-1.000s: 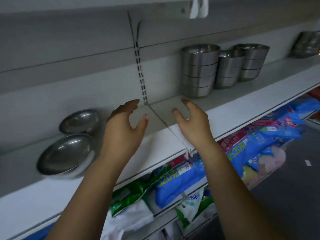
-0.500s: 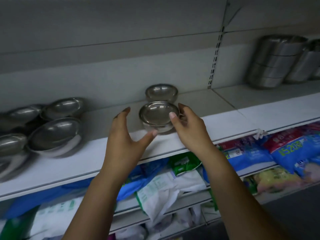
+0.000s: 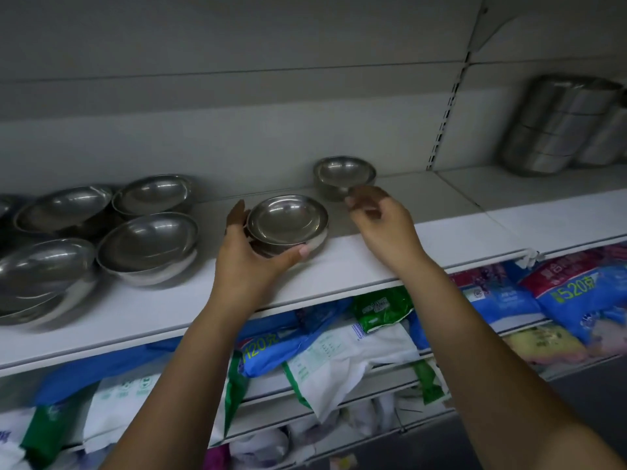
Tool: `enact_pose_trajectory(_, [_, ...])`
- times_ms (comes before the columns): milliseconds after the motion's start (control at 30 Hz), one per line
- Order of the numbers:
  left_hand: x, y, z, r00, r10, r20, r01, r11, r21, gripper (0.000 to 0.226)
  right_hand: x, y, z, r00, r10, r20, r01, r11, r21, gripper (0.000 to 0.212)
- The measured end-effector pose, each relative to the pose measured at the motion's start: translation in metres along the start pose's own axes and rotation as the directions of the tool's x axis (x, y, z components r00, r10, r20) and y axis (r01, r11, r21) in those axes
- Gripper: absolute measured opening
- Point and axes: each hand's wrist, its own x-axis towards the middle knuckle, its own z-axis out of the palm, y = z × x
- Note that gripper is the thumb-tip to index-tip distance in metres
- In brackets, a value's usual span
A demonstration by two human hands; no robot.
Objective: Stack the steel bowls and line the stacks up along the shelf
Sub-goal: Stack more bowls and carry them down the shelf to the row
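My left hand (image 3: pixel 247 262) grips a small steel bowl (image 3: pixel 287 221) at its left and front rim, thumb under the near edge; the bowl sits near the front of the white shelf (image 3: pixel 424 245). My right hand (image 3: pixel 380 215) hovers just right of it, fingers loosely curled and holding nothing, in front of a second small steel bowl (image 3: pixel 344 174) at the back of the shelf. Several larger steel bowls (image 3: pixel 149 245) lie loose and overlapping at the left. Tall stacks of steel bowls (image 3: pixel 563 127) stand at the far right.
A slotted upright (image 3: pixel 448 106) divides the shelf's back panel. Bare shelf surface lies between the small bowls and the stacks at the right. Below the shelf, blue, green and white packaged goods (image 3: pixel 339 347) fill the lower rack.
The view has swung left, bringing the loose bowls into sight. My left hand has closed round the near small bowl; my right hand has come off it and moved right toward the back bowl.
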Motion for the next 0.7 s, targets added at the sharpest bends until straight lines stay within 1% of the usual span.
enact_pose_trajectory(100, [0.001,-0.004,0.001,1.0,-0.009,-0.019,0.008,0.998,-0.068,0.128,0.025,0.009,-0.004,0.998,0.018,-0.064,-0.022,0.998,-0.067,0.047])
enact_pose_trajectory(167, [0.002,-0.007,0.0,0.999,-0.02,-0.046,0.016,0.996,-0.092,0.125,0.041,0.014,-0.002,0.999,0.02,-0.03,-0.024,0.994,-0.111,0.059])
enact_pose_trajectory(233, [0.003,-0.009,-0.001,0.997,-0.04,-0.062,0.032,0.991,-0.127,0.126,0.059,0.019,0.003,0.997,0.071,-0.005,-0.071,0.986,-0.149,0.07])
enact_pose_trajectory(300, [0.004,-0.008,-0.002,0.995,-0.072,-0.068,0.059,0.982,-0.181,0.128,0.07,0.021,0.009,0.991,0.13,0.015,-0.127,0.983,-0.131,0.06])
enact_pose_trajectory(333, [0.005,-0.008,-0.003,0.993,-0.084,-0.078,0.067,0.977,-0.202,0.128,0.071,0.022,0.012,0.989,0.145,-0.005,-0.145,0.984,-0.105,0.052])
enact_pose_trajectory(400, [0.007,-0.008,-0.004,0.992,-0.091,-0.088,0.072,0.976,-0.205,0.125,0.069,0.027,0.015,0.989,0.129,-0.077,-0.132,0.991,-0.026,0.038])
enact_pose_trajectory(500, [0.008,-0.011,-0.003,0.991,-0.088,-0.102,0.068,0.981,-0.181,0.119,0.058,0.027,0.012,0.989,0.048,-0.143,-0.024,0.987,0.161,0.022])
enact_pose_trajectory(567, [0.007,-0.009,-0.001,0.991,-0.081,-0.106,0.062,0.983,-0.172,0.12,0.049,0.02,0.007,0.984,-0.002,-0.181,0.052,0.961,0.272,0.013])
enact_pose_trajectory(633, [0.006,-0.006,0.0,0.994,-0.069,-0.082,0.055,0.986,-0.16,0.117,0.041,0.011,0.006,0.985,-0.057,-0.16,0.113,0.924,0.366,0.009])
enact_pose_trajectory(700, [0.006,-0.005,0.0,0.997,-0.071,-0.041,0.064,0.987,-0.15,0.117,0.035,0.006,0.008,0.99,-0.123,-0.067,0.14,0.89,0.434,0.015])
